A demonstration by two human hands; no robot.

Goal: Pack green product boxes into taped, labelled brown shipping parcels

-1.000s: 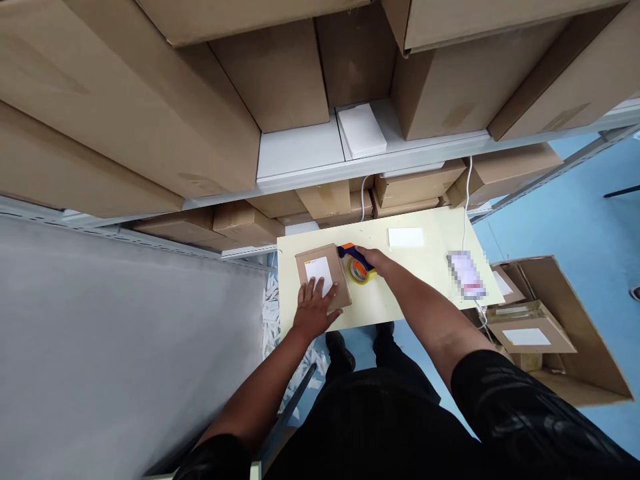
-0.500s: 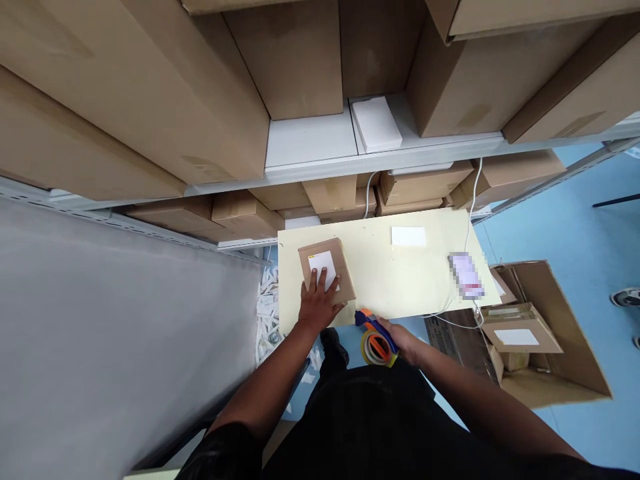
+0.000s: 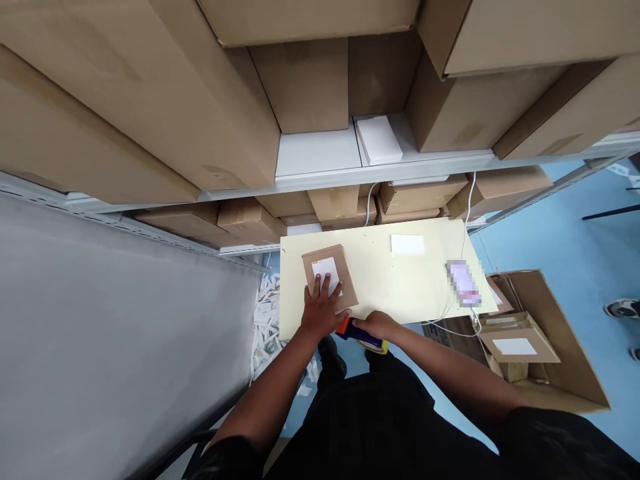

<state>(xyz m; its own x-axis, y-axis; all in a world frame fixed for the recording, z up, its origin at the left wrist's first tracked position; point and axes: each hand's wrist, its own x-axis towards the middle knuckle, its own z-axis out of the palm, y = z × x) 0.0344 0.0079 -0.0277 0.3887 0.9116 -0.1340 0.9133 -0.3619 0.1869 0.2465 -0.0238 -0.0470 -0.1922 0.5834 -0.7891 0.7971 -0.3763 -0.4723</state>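
A small brown cardboard box (image 3: 347, 283) with a white label (image 3: 324, 268) lies at the left end of a pale yellow table (image 3: 380, 287). My left hand (image 3: 321, 312) rests on it, fingers spread over the label and the lower part of the box. By the near edge of the table, my right hand (image 3: 380, 325) is wrapped round a blue and orange tape dispenser (image 3: 364, 335). The dispenser's orange end is close to my left thumb and the box's near side; whether it touches the box I cannot tell. Its tape roll is mostly hidden.
A white card (image 3: 407, 245) and a blurred phone (image 3: 464, 283) with a cable lie on the table. Shelves of cardboard boxes (image 3: 300, 83) rise behind. An open carton (image 3: 575, 360) with parcels stands at the right. Paper scraps (image 3: 265, 313) lie at the left. A person's shoe (image 3: 623, 308) shows far right.
My right hand has raised and turned the tape dispenser, bringing it left toward the box's near side. My left hand stays on the box. The whole view has shifted slightly.
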